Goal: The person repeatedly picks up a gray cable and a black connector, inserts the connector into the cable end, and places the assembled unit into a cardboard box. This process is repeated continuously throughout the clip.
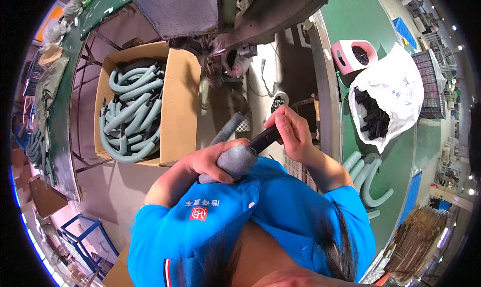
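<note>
Fingers of the left hand are clamped around a grey tube near the centre of the frame, the thumb lying across its near side. The tube's wide end pokes out past them on the right. Thumb and index finger of the right hand are closed on the far end of a black piece, which slants down and left to meet the tube's end; how far it goes inside cannot be told. So the tube lies within the left grip and just left of the right fingers, apart from them. Another grey length shows just above the left hand; whether it joins the held tube is hidden.

At left, an open box is filled with curved tubes. At right, a green table bears 1 pink bin, 1 white bag of black parts and, lower, more grey tubes.
</note>
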